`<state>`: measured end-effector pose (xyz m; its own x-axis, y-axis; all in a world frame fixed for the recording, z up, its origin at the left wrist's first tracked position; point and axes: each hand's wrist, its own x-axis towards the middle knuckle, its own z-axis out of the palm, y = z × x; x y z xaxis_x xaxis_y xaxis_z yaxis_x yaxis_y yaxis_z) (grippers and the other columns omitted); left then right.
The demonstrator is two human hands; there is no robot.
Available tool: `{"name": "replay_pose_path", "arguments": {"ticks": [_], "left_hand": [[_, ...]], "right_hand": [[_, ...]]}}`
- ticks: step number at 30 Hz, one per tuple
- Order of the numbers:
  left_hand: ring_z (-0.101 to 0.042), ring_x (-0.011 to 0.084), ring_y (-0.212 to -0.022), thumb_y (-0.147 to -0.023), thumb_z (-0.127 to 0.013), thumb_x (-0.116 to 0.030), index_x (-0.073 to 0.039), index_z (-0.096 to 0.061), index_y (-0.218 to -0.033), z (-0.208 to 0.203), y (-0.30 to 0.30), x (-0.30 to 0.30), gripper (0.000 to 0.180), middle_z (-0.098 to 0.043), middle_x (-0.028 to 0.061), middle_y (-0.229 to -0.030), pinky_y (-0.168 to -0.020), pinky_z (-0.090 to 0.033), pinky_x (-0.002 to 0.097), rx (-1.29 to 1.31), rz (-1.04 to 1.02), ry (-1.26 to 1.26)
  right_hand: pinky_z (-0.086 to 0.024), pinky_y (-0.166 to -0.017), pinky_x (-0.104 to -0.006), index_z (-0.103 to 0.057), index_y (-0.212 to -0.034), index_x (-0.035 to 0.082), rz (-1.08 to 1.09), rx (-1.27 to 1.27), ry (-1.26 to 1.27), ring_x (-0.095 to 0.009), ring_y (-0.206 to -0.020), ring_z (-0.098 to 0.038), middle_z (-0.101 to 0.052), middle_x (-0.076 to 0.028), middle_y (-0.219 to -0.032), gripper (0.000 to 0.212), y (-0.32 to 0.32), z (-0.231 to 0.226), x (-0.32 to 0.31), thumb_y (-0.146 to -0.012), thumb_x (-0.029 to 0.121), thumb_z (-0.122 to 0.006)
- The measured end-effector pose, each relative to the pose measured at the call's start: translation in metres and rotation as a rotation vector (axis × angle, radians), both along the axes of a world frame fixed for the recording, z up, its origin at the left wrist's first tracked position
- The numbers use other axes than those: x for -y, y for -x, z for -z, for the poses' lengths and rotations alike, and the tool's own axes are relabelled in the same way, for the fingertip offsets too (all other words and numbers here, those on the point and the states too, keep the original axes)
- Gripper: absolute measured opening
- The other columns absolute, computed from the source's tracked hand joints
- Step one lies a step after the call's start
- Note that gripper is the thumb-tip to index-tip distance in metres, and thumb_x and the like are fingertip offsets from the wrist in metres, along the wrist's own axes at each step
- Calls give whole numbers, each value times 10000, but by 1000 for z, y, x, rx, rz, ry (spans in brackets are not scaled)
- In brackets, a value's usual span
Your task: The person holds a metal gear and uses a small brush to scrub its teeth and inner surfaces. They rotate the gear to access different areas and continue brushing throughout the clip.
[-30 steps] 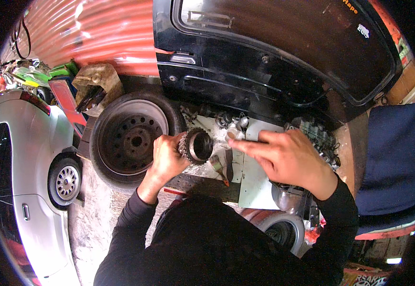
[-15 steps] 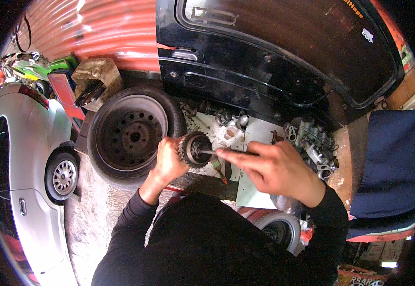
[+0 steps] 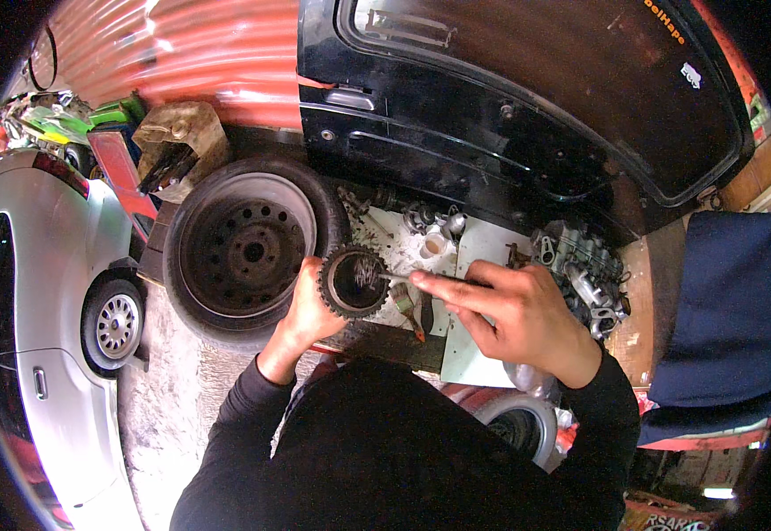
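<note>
My left hand (image 3: 308, 310) is closed round a dark, hollow toothed gear (image 3: 331, 299), its open round end tilted up toward me. From the right, my right hand (image 3: 520, 314) grips a thin-shanked wire brush (image 3: 393, 278), index finger stretched along it. The greyish bristle end sits inside the gear's bore. Most of the brush's handle is hidden in my right hand. Just below the two hands, a paintbrush (image 3: 410, 317) with an orange-tipped handle lies on the white work surface (image 3: 453, 296).
A tyre on a steel wheel (image 3: 253, 252) lies left of my hands. Metal engine parts (image 3: 580, 270) stand to the right, with a small cup (image 3: 433, 246) beyond my hands. A black vehicle door panel (image 3: 456, 124) stands behind. A silver car (image 3: 58, 292) is at far left.
The gear has shifted slightly left and turned so that more of its bore faces me. The brush's bristle end is now against the bore's right side. My right hand stays close to its earlier place.
</note>
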<state>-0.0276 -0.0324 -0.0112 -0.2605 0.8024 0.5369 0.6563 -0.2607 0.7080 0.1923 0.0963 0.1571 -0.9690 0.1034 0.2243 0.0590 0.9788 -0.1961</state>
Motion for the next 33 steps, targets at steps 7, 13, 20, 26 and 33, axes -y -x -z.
{"name": "replay_pose_path", "arguments": {"ticks": [7,13,20,26,33], "left_hand": [[-664,210,-1030,-827,-755,-59,-5,-638,-1213,15,1,8,408,-709,116,-1106,-930,-526,373,414,310,219],[-645,187,-1019,-850,-807,-91,-20,-648,-1199,8,-7,5,390,-700,85,-1093,-925,-523,362,571,407,402],[-642,202,-1045,-846,-801,-83,-25,-644,-1197,20,-5,-2,389,-684,89,-1148,-936,-522,360,437,406,321],[-650,224,-1064,-815,-751,-22,-8,-638,-1209,11,-17,-5,409,-686,125,-1184,-971,-507,358,516,285,270],[-692,242,-925,-759,-740,-11,25,-690,-1067,-3,-14,-6,314,-733,156,-1002,-877,-539,368,342,177,142]], "right_hand": [[-491,-482,-368,-678,-1356,297,-79,23,-50,-209,-490,-549,-483,-37,-635,557,14,-4,8,-839,91,-706],[-479,-475,-381,-672,-1358,311,61,69,-37,-230,-498,-557,-508,-38,-632,525,8,-12,6,-868,123,-690],[-476,-515,-407,-640,-1398,300,-63,75,132,-268,-525,-572,-539,-64,-634,506,4,-9,-2,-917,145,-673],[-479,-530,-396,-639,-1401,242,49,126,149,-280,-525,-603,-650,-128,-686,489,1,-17,-2,-928,124,-655],[-452,-534,-407,-610,-1428,218,-28,388,325,-321,-509,-583,-623,-190,-679,512,-4,-24,-13,-937,72,-633]]}}
